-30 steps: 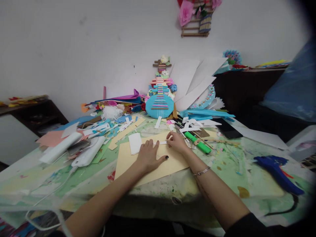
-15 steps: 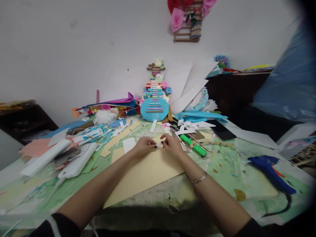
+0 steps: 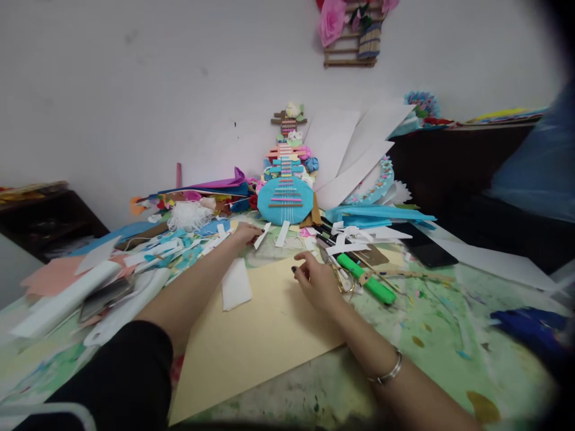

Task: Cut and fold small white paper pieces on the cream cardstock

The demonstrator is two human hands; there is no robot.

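My left hand (image 3: 245,232) reaches forward over the table and pinches the end of a small white paper strip (image 3: 262,235) at the far side of the tan card sheet (image 3: 256,335). My right hand (image 3: 317,278) rests on the card's far right corner with its fingers curled; nothing shows in them. A second white strip (image 3: 283,233) lies just right of the first. A white paper piece (image 3: 236,284) sits on the card beside my left forearm. Scissors (image 3: 342,274) lie right next to my right hand.
A blue paper guitar model (image 3: 287,190) leans on the wall behind the strips. A green marker (image 3: 366,278) and pens lie to the right, a blue glue gun (image 3: 530,326) further right. Heaps of coloured paper scraps (image 3: 179,239) and white foam rolls (image 3: 67,299) fill the left.
My left hand left the card's middle and reached forward-left, taking a white strip near the guitar. My right hand let go of the strip both hands held and stayed on the card.
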